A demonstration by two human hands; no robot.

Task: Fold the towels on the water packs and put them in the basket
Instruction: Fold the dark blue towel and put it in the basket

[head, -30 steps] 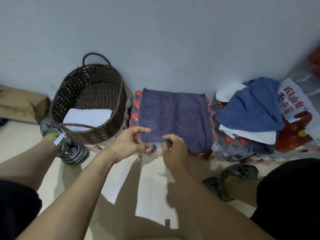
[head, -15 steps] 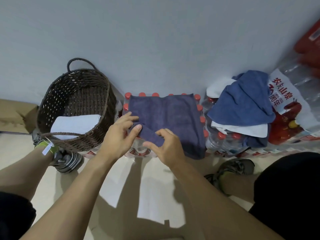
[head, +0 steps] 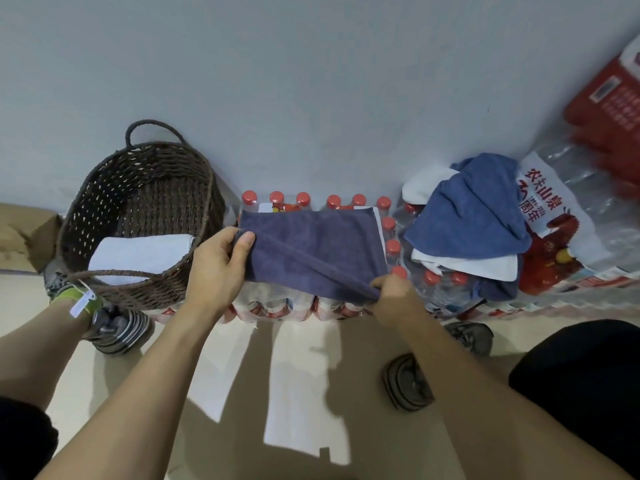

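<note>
Against a pale blue wall sit the shrink-wrapped water packs. Across their red caps lies a dark blue towel: the left hand pinches its left edge, the right hand grips its near right corner. Left of them, the wicker basket holds a folded white towel. More towels are heaped on the packs to the right.

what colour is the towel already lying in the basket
White; the folded towel shows best in the head view, inside the basket.
</note>
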